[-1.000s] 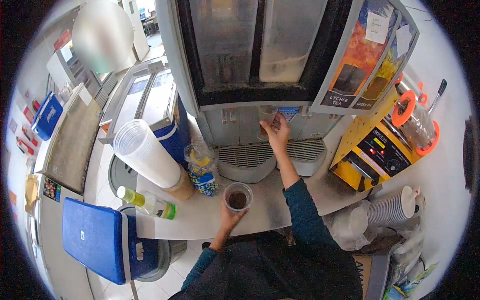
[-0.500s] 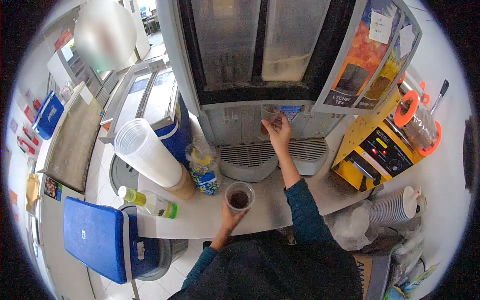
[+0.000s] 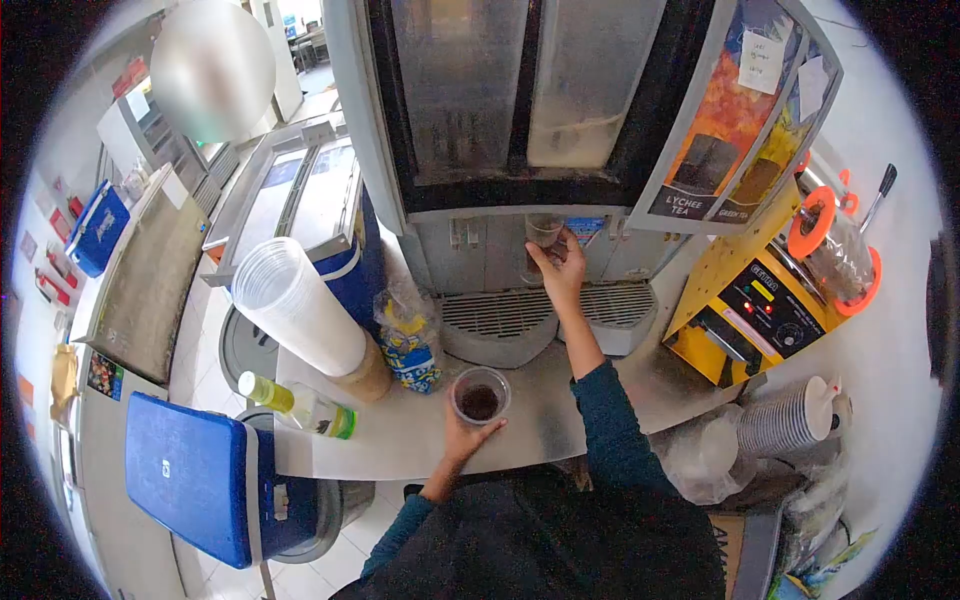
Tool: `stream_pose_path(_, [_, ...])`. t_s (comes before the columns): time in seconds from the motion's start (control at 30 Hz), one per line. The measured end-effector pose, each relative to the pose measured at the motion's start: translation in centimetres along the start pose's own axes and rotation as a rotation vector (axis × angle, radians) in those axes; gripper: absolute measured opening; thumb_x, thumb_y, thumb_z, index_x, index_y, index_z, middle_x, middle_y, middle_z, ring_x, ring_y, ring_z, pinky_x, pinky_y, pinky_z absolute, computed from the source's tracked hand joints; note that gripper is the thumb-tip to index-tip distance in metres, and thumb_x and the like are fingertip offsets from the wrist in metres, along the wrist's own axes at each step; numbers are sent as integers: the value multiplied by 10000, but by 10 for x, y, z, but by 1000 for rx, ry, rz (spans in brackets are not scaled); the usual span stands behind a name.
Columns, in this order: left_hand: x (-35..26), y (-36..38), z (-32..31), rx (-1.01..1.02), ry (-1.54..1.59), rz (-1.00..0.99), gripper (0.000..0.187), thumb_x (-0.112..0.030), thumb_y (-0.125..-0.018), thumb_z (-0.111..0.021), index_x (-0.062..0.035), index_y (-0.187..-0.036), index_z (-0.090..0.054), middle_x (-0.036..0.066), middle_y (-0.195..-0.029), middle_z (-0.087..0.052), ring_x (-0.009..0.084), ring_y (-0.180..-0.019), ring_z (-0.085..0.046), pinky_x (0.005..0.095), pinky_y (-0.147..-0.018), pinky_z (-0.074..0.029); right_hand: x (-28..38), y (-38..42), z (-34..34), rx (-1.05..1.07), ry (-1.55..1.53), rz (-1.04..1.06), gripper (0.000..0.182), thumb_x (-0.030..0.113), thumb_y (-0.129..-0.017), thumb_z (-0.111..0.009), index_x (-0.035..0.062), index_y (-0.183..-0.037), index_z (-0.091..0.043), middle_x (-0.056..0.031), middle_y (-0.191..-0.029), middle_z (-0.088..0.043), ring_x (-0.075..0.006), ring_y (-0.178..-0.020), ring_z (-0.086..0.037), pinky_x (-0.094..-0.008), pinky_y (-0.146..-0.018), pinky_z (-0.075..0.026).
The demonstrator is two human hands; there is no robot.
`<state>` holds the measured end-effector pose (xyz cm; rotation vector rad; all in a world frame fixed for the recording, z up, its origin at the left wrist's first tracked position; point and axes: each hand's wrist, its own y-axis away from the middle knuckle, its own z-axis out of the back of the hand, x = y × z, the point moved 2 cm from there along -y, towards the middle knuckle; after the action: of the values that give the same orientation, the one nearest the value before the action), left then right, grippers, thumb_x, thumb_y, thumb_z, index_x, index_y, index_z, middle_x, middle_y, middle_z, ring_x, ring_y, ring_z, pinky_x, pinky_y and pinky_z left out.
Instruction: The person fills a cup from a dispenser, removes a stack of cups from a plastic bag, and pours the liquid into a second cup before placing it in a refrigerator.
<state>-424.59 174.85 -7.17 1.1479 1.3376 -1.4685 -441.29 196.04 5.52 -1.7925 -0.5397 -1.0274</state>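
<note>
Raised cup [image 3: 543,240]: lower part hidden behind right hand [image 3: 560,270]; fill level cannot be told.
Counter cup [image 3: 479,396]: near side covered by left hand [image 3: 462,437].
Note [image 3: 765,60] on dispenser [image 3: 520,120]: writing too small to read.
Figure [image 3: 212,68], upper left: blurred.
Sealer [image 3: 765,300]: panel labels illegible.
Snack bag [image 3: 408,340]: print unreadable.

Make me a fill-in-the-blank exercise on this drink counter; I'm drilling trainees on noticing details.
1. The right hand holds a clear cup up under the drink ____.
2. The left hand holds a second cup that stands on the ____.
3. The sealing machine right of the drip tray is ____ in colour.
4. The closed cooler box at lower left is ____.

Missing words: dispenser; counter; yellow; blue
</note>
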Motion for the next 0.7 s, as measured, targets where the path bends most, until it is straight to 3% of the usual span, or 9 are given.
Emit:
stream_pose_path(0.43, [-8,-16,-1,-52,-17,-36,893,-162,-489,-826,4,-1192,-300,141,-1137,-426,247,-1068,-445,351,-912,-366,-5,-2,2,6,4,28,462,147,-675,-731,-17,-1040,-500,-83,-900,-598,-148,-805,-582,-265,-707,-474])
stream_pose_path(0.7, [-51,-52,-3,-42,32,-85,925,-169,-499,-826,13,-1223,-281,155,-1181,-406,260,-1117,-410,354,-942,-335,-3,-3,4,9,43,11,470,152,-673,-735,-27,-1038,-498,-90,-926,-596,-145,-827,-579,-270,-717,-479])
